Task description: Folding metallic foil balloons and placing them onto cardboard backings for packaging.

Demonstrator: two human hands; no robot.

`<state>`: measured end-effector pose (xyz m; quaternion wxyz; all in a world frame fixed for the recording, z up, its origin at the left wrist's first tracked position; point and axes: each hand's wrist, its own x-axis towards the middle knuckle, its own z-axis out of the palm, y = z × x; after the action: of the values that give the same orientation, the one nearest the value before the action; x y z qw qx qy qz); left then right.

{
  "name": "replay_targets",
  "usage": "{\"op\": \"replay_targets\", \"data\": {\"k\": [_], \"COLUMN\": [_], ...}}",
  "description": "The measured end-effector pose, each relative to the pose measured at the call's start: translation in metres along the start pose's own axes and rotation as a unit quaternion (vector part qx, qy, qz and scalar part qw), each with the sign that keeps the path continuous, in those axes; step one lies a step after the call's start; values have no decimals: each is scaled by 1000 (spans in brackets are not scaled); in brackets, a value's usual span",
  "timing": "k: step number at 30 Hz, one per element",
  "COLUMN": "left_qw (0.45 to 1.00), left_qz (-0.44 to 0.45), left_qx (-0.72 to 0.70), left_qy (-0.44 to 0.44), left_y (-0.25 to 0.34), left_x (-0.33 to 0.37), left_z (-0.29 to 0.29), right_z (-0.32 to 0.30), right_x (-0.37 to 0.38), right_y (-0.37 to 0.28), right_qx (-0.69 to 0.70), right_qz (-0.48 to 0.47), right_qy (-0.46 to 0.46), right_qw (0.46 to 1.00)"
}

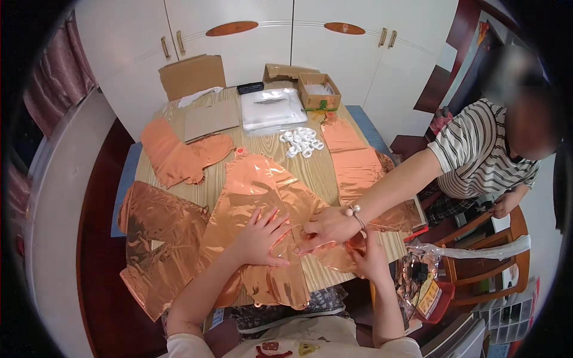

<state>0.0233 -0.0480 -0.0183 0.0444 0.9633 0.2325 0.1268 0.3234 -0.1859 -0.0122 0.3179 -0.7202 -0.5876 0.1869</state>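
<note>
So that it won't crease, the copper foil piece [253,200] prob wants light, even pressure from L hand [262,241], which lies flat atop it, fingers spread, gripping nothing, w/ R hand [372,259] half-curled at foil to its right (can't tell if pinching), co-worker's hand [328,227] btwn, white loops [301,142] well beyond

White cabinet doors [340,56] with brass handles [179,43] and reddish oval inlays [231,28] rise behind the table [315,173]. Along its far side are an upright cardboard piece [192,77], a black case [250,88], clear plastic packets [271,113] and an open carton [324,103]. A pinkish curtain [58,80] hangs at left; at right, a wooden chair [520,250] stands near a red basket [446,293] and a drawer unit [510,322].
</note>
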Motion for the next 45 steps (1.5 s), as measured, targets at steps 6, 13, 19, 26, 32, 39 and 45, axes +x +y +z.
{"op": "replay_targets", "data": {"k": [6, 13, 19, 26, 32, 39, 45], "left_qw": [1000, 1000, 1000, 973, 1000, 1000, 1000], "left_qz": [-5, 4, -7, -50, -1, 5, 8], "left_qx": [-5, -6, -2, 63, -9, -7, 3], "left_qy": [-7, 4, -22, -216, 3, 9, 9], "left_y": [0, -2, -1, 1, -2, -2, -3], "left_x": [-1, -1, -2, 8, -5, -2, -3], "left_z": [0, 2, -1, -23, 1, 5, 6], "right_z": [-14, -3, 12, 37, -17, -18, 13], "right_x": [-15, -30, -42, -47, -21, -49, -40], "right_y": [-31, -37, -88, -115, -121, -115, -71], "right_qx": [24, 44, -18, 24, -20, -106, -120], "right_qz": [21, -9, -171, -300, -221, -242, -207], "right_qy": [9, 78, 61, 12, 134, 78, 3], "right_qw": [999, 996, 983, 954, 966, 961, 971]}}
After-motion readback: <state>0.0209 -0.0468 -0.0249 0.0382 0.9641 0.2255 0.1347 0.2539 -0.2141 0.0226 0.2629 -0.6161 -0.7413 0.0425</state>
